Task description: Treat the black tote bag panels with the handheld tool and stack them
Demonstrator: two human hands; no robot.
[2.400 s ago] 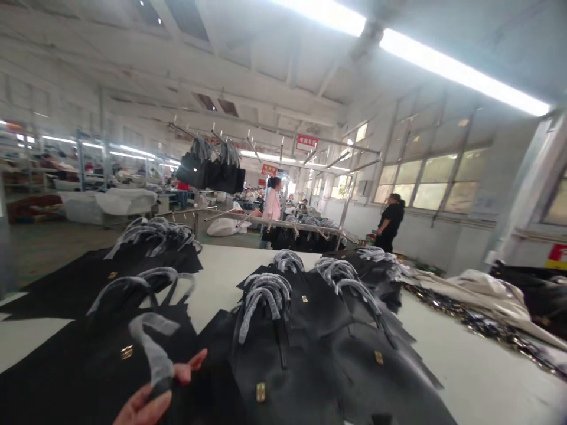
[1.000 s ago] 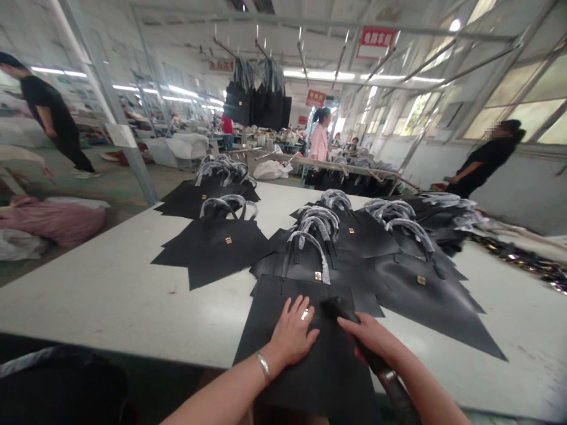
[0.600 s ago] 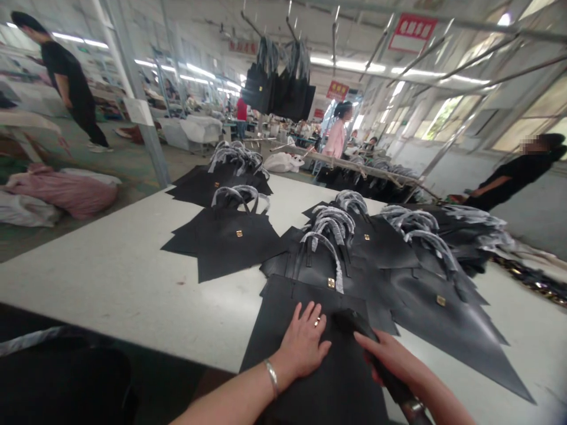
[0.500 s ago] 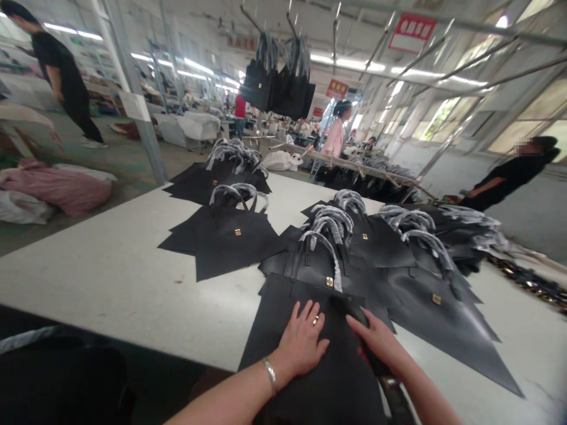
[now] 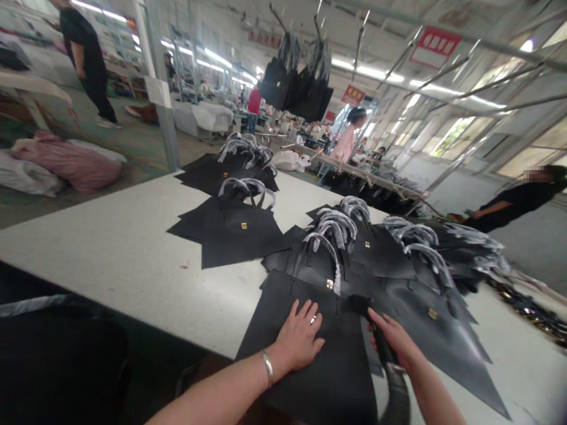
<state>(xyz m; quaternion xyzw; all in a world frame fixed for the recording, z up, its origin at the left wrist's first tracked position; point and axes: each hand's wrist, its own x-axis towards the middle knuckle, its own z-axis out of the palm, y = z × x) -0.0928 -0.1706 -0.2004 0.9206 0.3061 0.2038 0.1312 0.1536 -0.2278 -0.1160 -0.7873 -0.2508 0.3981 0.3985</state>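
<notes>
Pink bundle (image 5: pixel 66 168), hung bags (image 5: pixel 295 88) in bkgd

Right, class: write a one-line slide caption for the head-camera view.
Left hand flat on a black bag while the right hand grips a black hose nozzle at its edge, on a white table.

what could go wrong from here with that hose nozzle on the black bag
1. The nearest bag seems to overhang the table edge, pinned only by the flat left hand; it might slide off if that hand lifts.
2. The nozzle gripped by the right hand sits close to a wrapped handle and gold clasp on the next bag; it could snag the wrapping.
</notes>
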